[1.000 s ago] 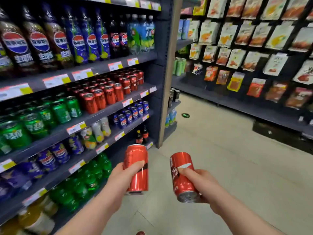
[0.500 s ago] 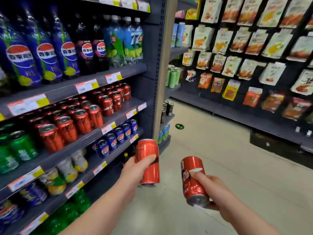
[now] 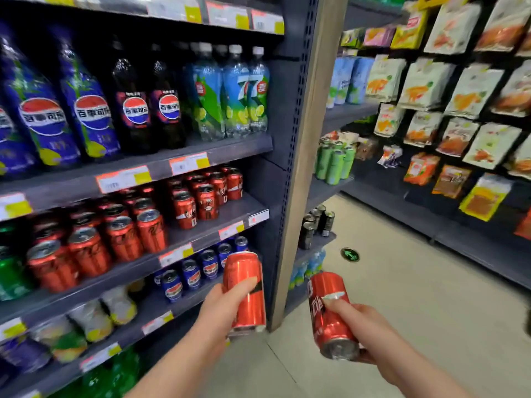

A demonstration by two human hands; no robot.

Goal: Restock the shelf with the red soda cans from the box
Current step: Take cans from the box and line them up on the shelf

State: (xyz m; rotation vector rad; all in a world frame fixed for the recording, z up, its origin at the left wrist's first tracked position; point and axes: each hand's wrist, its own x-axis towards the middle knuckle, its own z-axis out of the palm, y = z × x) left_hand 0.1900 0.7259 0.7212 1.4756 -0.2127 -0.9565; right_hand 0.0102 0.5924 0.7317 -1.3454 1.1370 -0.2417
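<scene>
My left hand (image 3: 224,308) grips an upright red soda can (image 3: 247,285) in front of the lower shelves. My right hand (image 3: 359,326) holds a second red soda can (image 3: 330,314), tilted with its base toward me. On the middle shelf (image 3: 224,216) stand several red cans (image 3: 201,199), with a bare stretch of shelf to the right of them near the upright post. The box is out of view.
Large cola and lemon-lime bottles (image 3: 138,110) fill the shelf above. Blue cans (image 3: 201,268) sit on the shelf below the red ones. A grey and tan post (image 3: 298,168) ends the shelving unit. Snack bags (image 3: 448,110) hang along the right aisle wall; tiled floor (image 3: 402,282) lies between.
I have come closer to the shelves, so the red cans look larger and sit further right. Both hands have risen slightly, each keeping its can.
</scene>
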